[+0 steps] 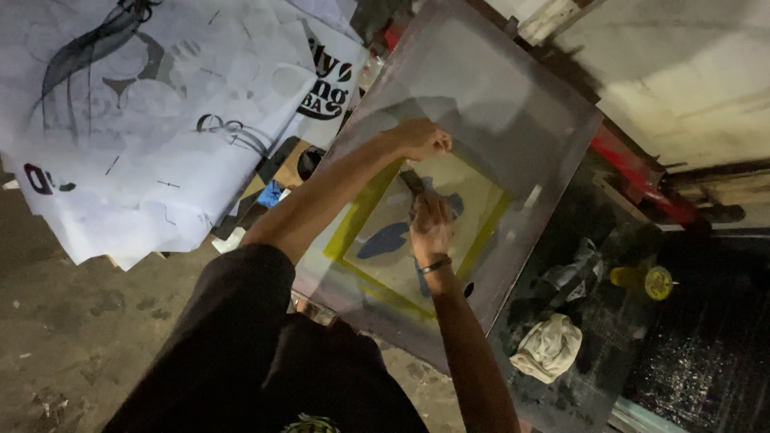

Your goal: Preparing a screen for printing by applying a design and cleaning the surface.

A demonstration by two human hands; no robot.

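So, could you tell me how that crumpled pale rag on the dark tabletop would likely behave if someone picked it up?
The rag is bunched in soft folds, so it would probably hang limp and feel light. It lies on the dark, stained table, so it may be damp or smeary.

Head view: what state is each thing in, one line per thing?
Screen frame: lying flat, yellow-bordered mesh with blue patches.
Left hand: closed on a dark tool's upper end.
Right hand: gripping the dark tool, pressed on the mesh.
Rag: crumpled on the dark bench.
Yellow bottle: lying on its side.
Printed sheets: spread, overlapping.
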